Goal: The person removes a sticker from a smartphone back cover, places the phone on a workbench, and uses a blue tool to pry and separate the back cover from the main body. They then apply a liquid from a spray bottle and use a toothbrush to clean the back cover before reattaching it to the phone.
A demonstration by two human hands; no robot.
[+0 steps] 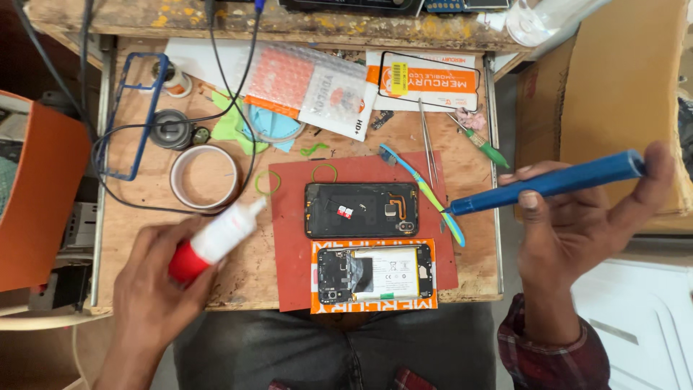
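Here, squeeze bottle (216, 238) in left hand (155, 289) grip.

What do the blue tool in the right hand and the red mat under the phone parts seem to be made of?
Blue tool: probably anodised metal, though painted plastic is possible; its smooth barrel has a soft satin sheen. Red mat: likely rubber or silicone; it is matte, thin and lies flat, without glare.

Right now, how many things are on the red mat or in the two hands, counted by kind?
Opened phone parts: 2, the black back shell and the body with the battery
Green rubber bands: 2
Toothbrush: 1
Blue pen-shaped tool, right hand: 1
White bottle with red cap, left hand: 1
Total: 7
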